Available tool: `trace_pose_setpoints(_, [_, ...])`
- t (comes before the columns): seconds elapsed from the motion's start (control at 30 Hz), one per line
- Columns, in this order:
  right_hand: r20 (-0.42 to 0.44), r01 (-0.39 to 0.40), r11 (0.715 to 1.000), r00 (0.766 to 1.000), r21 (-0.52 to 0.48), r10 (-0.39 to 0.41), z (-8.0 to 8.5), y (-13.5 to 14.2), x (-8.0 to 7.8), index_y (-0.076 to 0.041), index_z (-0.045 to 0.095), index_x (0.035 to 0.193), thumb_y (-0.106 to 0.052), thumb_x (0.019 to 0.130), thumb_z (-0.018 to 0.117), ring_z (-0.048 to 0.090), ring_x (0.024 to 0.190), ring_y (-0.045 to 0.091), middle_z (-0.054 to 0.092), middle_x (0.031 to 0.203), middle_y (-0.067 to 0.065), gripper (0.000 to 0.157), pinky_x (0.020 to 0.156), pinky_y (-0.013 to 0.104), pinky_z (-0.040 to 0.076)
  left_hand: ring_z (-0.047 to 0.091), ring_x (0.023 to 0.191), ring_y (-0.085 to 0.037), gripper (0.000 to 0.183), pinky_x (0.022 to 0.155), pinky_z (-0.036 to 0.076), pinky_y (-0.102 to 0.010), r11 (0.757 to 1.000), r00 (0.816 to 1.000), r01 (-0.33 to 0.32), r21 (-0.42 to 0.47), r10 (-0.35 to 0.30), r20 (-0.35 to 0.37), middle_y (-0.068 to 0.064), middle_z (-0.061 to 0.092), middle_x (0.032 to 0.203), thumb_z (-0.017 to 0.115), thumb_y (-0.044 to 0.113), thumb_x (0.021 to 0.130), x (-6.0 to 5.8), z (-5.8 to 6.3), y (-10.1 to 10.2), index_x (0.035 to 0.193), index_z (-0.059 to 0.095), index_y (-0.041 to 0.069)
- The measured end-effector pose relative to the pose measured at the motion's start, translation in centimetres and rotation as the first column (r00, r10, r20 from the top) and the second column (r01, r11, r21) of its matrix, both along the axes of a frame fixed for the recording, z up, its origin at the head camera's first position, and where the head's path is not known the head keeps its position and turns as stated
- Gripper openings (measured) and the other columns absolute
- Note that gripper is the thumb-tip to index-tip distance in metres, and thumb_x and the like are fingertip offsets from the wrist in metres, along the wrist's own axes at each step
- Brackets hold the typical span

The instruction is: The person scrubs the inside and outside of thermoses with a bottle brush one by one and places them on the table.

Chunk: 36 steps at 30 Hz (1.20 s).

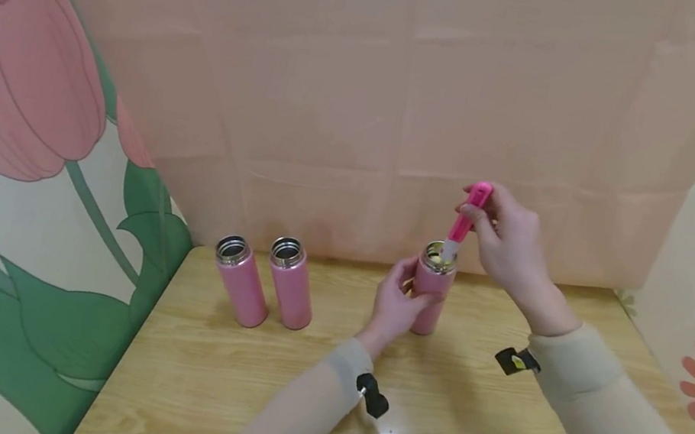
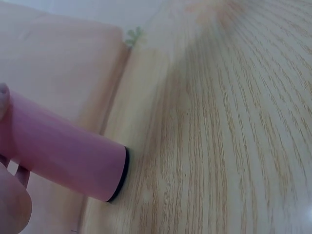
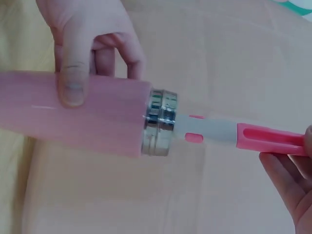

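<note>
Got a glossy pink bottle [image 1: 430, 282], shiny metal neck [image 3: 160, 124], black base rim [image 2: 123, 176], near the back of the wooden table [image 1: 186, 382]. Pointing mouth-up, long axis upright, gripped by the left hand [image 1: 398, 302]. Also a pink-handled tool [image 1: 462, 227], pale shaft [image 3: 220, 132], dipped steeply into the bottle, leaning slightly right up top, pinched in the right hand [image 1: 513, 238].

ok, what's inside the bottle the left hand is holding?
A pink-handled tool, white end first, reaches into the bottle; something yellowish shows just inside. The tool's far end and the bottle's floor are hidden by its walls.
</note>
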State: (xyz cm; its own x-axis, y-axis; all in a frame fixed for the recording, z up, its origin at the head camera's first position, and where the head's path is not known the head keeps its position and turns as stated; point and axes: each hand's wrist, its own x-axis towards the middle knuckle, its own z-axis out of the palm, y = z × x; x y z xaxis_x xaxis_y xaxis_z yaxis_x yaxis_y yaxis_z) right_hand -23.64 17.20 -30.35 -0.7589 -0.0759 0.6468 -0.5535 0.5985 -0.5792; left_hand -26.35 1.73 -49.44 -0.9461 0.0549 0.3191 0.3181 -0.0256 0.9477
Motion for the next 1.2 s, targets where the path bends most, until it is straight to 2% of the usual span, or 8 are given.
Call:
trace_pose_setpoints(0.17, [0.025, -0.008, 1.000, 1.000, -0.001, 0.008, 1.1, -0.1, -0.1, 0.004, 0.064, 0.125, -0.005, 0.108, 0.061, 0.077, 0.101, 0.037, 0.078, 0.109, 0.022, 0.019, 0.085, 0.031, 0.062, 0.063, 0.130, -0.011, 0.070, 0.111, 0.051, -0.036, 0.999, 1.000, 0.022, 0.032, -0.022, 0.017, 0.010, 0.068, 0.139, 0.093, 0.004, 0.081, 0.0, -0.1, -0.5, 0.143, 0.066, 0.022])
trace_pose_setpoints(0.33, [-0.002, -0.010, 0.999, 1.000, -0.032, 0.010, 1.7, -0.2, -0.3, 0.006, 0.064, 0.122, -0.001, 0.108, 0.061, 0.077, 0.099, 0.039, 0.078, 0.107, 0.023, 0.017, 0.082, 0.023, 0.061, 0.062, 0.131, -0.011, 0.072, 0.112, 0.050, -0.037, 0.998, 0.999, 0.047, 0.033, -0.047, 0.011, 0.009, 0.068, 0.141, 0.093, 0.004, 0.082, 0.0, -0.1, -0.9, 0.145, 0.064, 0.022])
trace_pose_setpoints(0.53, [-0.029, -0.010, 1.000, 1.000, -0.012, 0.009, 2.1, -0.4, -0.2, 0.006, 0.064, 0.121, -0.002, 0.108, 0.061, 0.077, 0.098, 0.037, 0.078, 0.106, 0.021, 0.016, 0.080, 0.010, 0.055, 0.062, 0.131, -0.013, 0.071, 0.111, 0.050, -0.035, 0.999, 0.999, 0.047, 0.022, -0.046, -0.006, 0.007, 0.068, 0.142, 0.093, 0.004, 0.082, 0.1, 0.0, -1.2, 0.146, 0.064, 0.019])
trace_pose_setpoints(0.67, [-0.052, -0.026, 0.999, 0.998, -0.038, 0.024, 2.6, -0.3, 0.2, 0.007, 0.064, 0.121, 0.000, 0.107, 0.062, 0.077, 0.093, 0.020, 0.078, 0.104, 0.021, 0.016, 0.078, 0.008, 0.055, 0.063, 0.129, -0.011, 0.070, 0.109, 0.052, -0.034, 0.999, 0.998, 0.049, -0.003, -0.049, -0.027, 0.010, 0.068, 0.141, 0.093, 0.007, 0.083, 0.6, 0.3, -1.2, 0.145, 0.065, 0.023])
trace_pose_setpoints(0.83, [-0.098, -0.070, 0.984, 0.994, -0.165, 0.054, 3.9, 0.2, 1.0, 0.010, 0.065, 0.121, 0.005, 0.105, 0.062, 0.071, 0.087, -0.002, 0.077, 0.099, 0.021, 0.017, 0.074, 0.014, 0.059, 0.063, 0.124, -0.008, 0.073, 0.107, 0.053, -0.039, 0.995, 0.997, 0.059, -0.077, -0.063, -0.049, 0.018, 0.066, 0.140, 0.094, 0.019, 0.085, 1.5, 1.6, -1.6, 0.150, 0.062, 0.033])
trace_pose_setpoints(1.03, [-0.064, -0.099, 0.955, 0.994, -0.279, 0.084, 4.6, 0.8, 2.2, 0.006, 0.067, 0.117, 0.005, 0.104, 0.064, 0.075, 0.089, 0.007, 0.076, 0.096, -0.002, 0.013, 0.074, 0.020, 0.062, 0.063, 0.127, -0.009, 0.077, 0.109, 0.052, -0.036, 0.987, 0.991, 0.062, -0.149, -0.078, -0.106, 0.015, 0.066, 0.141, 0.095, 0.016, 0.084, 2.1, 3.2, -3.2, 0.152, 0.061, 0.030])
trace_pose_setpoints(1.13, [-0.047, -0.123, 0.939, 0.992, -0.322, 0.114, 4.1, 1.5, 2.8, 0.005, 0.066, 0.117, 0.004, 0.105, 0.063, 0.076, 0.091, 0.013, 0.076, 0.098, 0.001, 0.012, 0.076, 0.024, 0.063, 0.062, 0.127, -0.008, 0.078, 0.107, 0.053, -0.034, 0.978, 0.988, 0.081, -0.193, -0.104, -0.113, 0.017, 0.065, 0.141, 0.096, 0.017, 0.083, 2.4, 3.5, -4.4, 0.151, 0.062, 0.033])
trace_pose_setpoints(1.2, [-0.041, -0.155, 0.916, 0.988, -0.371, 0.151, 3.6, 2.1, 3.2, 0.004, 0.066, 0.117, 0.003, 0.105, 0.064, 0.077, 0.091, 0.015, 0.076, 0.099, 0.005, 0.012, 0.076, 0.026, 0.063, 0.063, 0.125, -0.008, 0.078, 0.106, 0.055, -0.037, 0.969, 0.983, 0.098, -0.227, -0.130, -0.131, 0.018, 0.064, 0.142, 0.097, 0.019, 0.082, 2.7, 3.8, -5.3, 0.151, 0.062, 0.035])
